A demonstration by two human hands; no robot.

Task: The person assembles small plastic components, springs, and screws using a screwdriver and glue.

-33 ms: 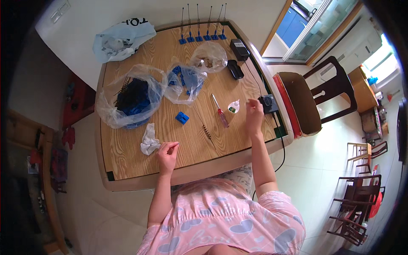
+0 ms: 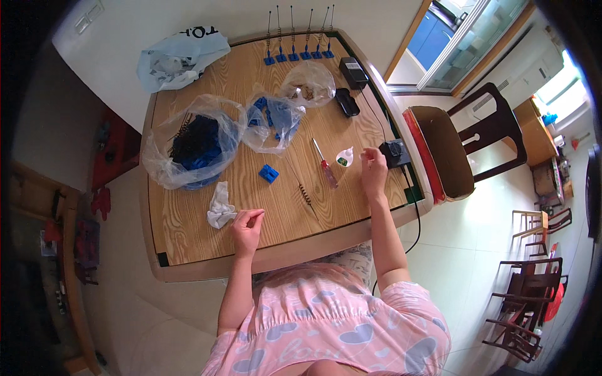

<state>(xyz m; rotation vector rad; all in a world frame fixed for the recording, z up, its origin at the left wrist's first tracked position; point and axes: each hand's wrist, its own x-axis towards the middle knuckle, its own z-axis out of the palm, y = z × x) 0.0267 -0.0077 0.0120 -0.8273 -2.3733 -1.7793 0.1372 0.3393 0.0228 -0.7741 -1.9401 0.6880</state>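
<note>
My left hand (image 2: pixel 246 229) is held over the near edge of the wooden table, thumb and fingertips pinched together; anything between them is too small to make out. A crumpled white cloth (image 2: pixel 221 205) lies beside it. My right hand (image 2: pixel 374 170) is raised at the right side with its fingers curled in, and what they hold, if anything, is hidden. Just right of its fingertips sits a black box-shaped device (image 2: pixel 395 153) with a cord. Between the hands lie a thin rod with a black spring (image 2: pixel 305 194), a red-handled screwdriver (image 2: pixel 328 172), a small white bottle (image 2: pixel 345 157) and a blue plastic block (image 2: pixel 269 173).
Clear bags hold black springs and blue parts (image 2: pixel 199 147), more blue parts (image 2: pixel 271 119) and small brownish pieces (image 2: pixel 307 91). Several blue-based spring rods (image 2: pixel 293 55) stand along the far edge. A black tray (image 2: pixel 347 102) and an open cardboard box (image 2: pixel 442 153) are at right.
My right hand has shifted very slightly left and toward me, and the black device sits a touch further left. My left hand has not moved.
</note>
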